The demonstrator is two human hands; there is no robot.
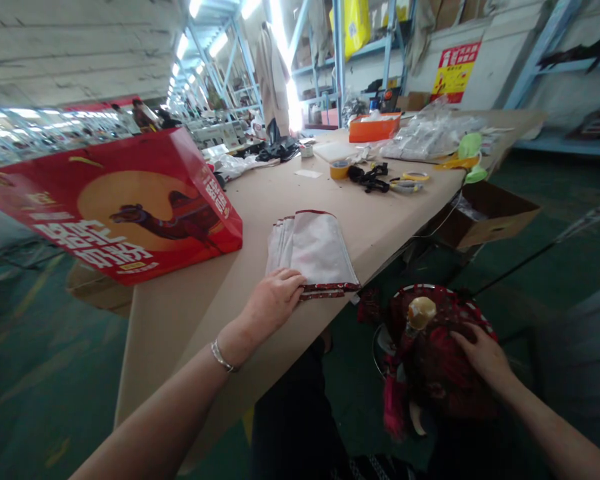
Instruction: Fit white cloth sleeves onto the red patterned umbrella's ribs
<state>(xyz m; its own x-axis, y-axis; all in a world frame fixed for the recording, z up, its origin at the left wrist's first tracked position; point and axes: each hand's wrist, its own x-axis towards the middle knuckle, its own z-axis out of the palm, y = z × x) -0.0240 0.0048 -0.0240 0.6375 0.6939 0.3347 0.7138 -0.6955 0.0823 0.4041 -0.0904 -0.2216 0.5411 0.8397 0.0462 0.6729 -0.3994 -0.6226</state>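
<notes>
On the table edge in front of me lies a stack of folded pale cloth pieces (320, 247) with dark red patterned trim. My left hand (274, 297) is at its near left corner, fingers close together and curled onto the cloth. Low on the right, beside the table, a heap of dark red patterned fabric (445, 373) sits in a round container, whose rim shows only partly. My right hand (485, 353) reaches onto this heap with its fingers apart, the tips against the fabric. A cream-coloured, rounded item (422, 312) lies on the heap.
A large red bag with a camel picture (165, 213) stands on the table's left. Farther back are black-handled tools (370, 177), yellow tape rolls (339, 170), an orange box (375, 127) and plastic bags (425, 137). An open cardboard box (500, 217) stands right of the table.
</notes>
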